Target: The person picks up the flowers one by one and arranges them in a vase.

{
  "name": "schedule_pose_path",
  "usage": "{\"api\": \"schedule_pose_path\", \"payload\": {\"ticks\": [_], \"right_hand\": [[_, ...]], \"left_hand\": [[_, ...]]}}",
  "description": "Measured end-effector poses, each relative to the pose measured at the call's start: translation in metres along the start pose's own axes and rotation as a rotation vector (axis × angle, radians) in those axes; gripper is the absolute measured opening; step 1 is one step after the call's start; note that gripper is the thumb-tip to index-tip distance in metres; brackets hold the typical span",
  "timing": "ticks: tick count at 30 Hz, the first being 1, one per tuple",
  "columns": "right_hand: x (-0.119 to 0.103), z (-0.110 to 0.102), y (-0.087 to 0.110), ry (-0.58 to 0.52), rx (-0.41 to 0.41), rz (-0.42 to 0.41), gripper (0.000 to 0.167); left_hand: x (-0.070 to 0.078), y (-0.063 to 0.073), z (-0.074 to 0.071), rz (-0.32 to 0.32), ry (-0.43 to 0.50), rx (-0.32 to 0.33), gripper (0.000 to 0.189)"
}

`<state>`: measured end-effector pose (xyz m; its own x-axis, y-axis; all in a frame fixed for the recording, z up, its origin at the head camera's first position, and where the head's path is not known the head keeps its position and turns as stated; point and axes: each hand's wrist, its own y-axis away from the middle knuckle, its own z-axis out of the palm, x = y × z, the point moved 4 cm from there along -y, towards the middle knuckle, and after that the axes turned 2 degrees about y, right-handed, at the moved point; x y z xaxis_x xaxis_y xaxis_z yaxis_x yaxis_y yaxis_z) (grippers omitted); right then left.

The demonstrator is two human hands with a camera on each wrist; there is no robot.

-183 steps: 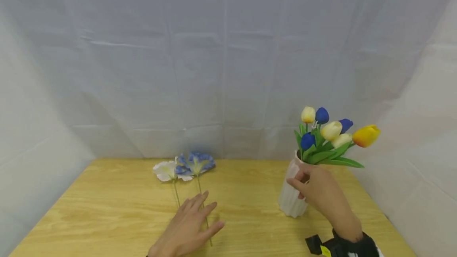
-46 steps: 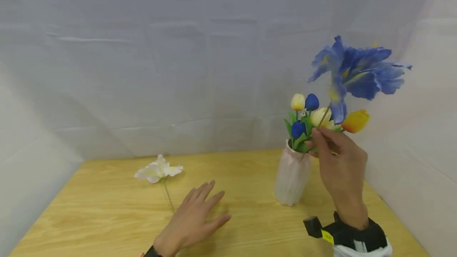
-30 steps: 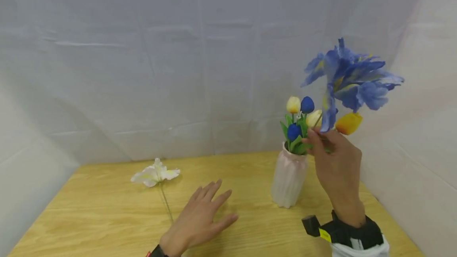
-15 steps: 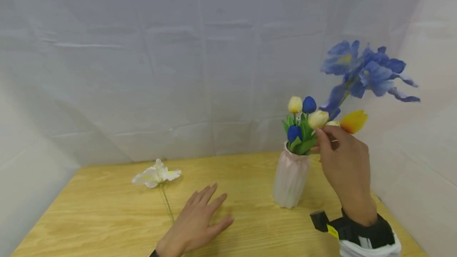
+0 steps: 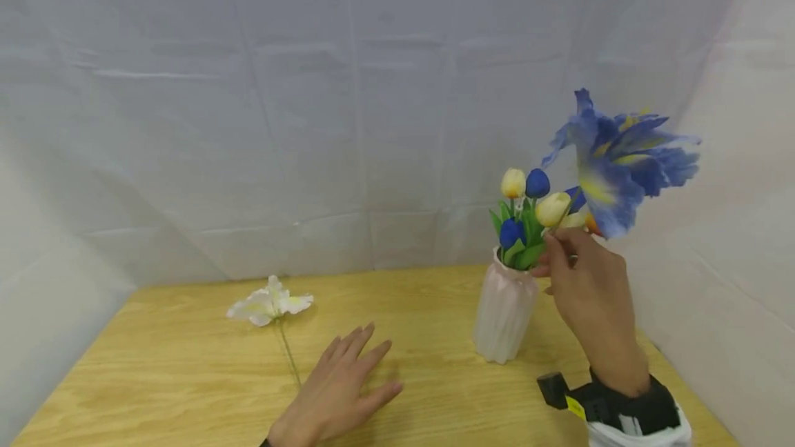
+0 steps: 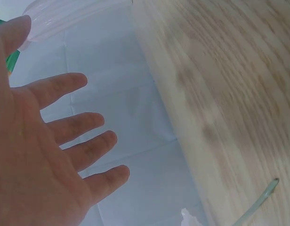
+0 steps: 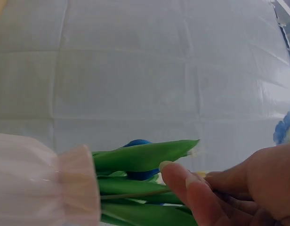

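Note:
My right hand pinches the thin stem of a blue artificial iris at the right of the head view. In the right wrist view, that stem runs from the fingertips into the mouth of a pale pink ribbed vase. White, blue and yellow-orange tulips with green leaves stand in the vase; the iris bloom partly covers the orange one. My left hand hovers over or rests on the table, fingers spread, holding nothing; which of the two I cannot tell.
A white artificial flower lies on the wooden table, left of the left hand, its stem pointing toward that hand. Pale cloth hangs behind the table and along both sides.
Earlier the blue iris lay beside the white flower, and my right hand was at the vase. Now that hand holds the iris there; its bloom has lately turned and dipped slightly. The left hand barely shifts.

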<state>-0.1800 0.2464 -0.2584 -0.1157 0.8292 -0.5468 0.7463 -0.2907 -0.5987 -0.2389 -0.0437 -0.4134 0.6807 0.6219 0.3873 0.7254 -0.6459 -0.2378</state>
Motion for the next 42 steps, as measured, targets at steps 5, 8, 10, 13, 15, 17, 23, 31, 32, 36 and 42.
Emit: {"api": "schedule_pose_path", "payload": {"ticks": [5, 8, 10, 13, 15, 17, 23, 31, 32, 36, 42], "right_hand": [[0.017, 0.023, 0.005, 0.005, -0.209, 0.129, 0.031], [0.023, 0.034, 0.015, 0.026, -0.303, 0.148, 0.032], [0.024, 0.038, 0.022, 0.046, -0.318, 0.127, 0.037], [0.023, 0.042, 0.031, 0.041, -0.32, 0.119, 0.042], [0.022, 0.047, 0.035, 0.008, -0.36, 0.151, 0.043], [0.022, 0.053, 0.039, -0.021, -0.415, 0.198, 0.043], [0.025, 0.083, 0.047, -0.06, -0.515, 0.236, 0.032], [0.03, 0.138, 0.062, -0.135, -0.63, 0.147, 0.02], [0.031, 0.144, 0.063, -0.139, -0.646, 0.136, 0.019], [0.031, 0.162, 0.068, -0.134, -0.676, 0.091, 0.02], [0.017, 0.19, 0.076, -0.101, -0.675, 0.038, 0.017]], "left_hand": [[-0.002, 0.004, 0.002, -0.028, 0.001, -0.009, 0.067], [-0.003, 0.006, 0.002, -0.039, -0.003, -0.005, 0.068], [-0.003, 0.007, 0.002, -0.042, -0.015, 0.003, 0.068], [-0.004, 0.009, 0.001, -0.048, -0.018, 0.009, 0.066], [-0.005, 0.011, 0.001, -0.053, -0.017, 0.013, 0.065], [-0.007, 0.012, 0.0, -0.061, -0.004, 0.011, 0.064], [-0.012, 0.02, -0.001, -0.103, -0.004, 0.02, 0.067], [-0.022, 0.033, -0.006, -0.174, -0.032, 0.049, 0.067], [-0.023, 0.034, -0.006, -0.186, -0.03, 0.048, 0.068], [-0.028, 0.041, -0.009, -0.233, -0.028, 0.047, 0.072], [-0.04, 0.061, -0.018, -0.295, -0.042, 0.072, 0.071]]}}
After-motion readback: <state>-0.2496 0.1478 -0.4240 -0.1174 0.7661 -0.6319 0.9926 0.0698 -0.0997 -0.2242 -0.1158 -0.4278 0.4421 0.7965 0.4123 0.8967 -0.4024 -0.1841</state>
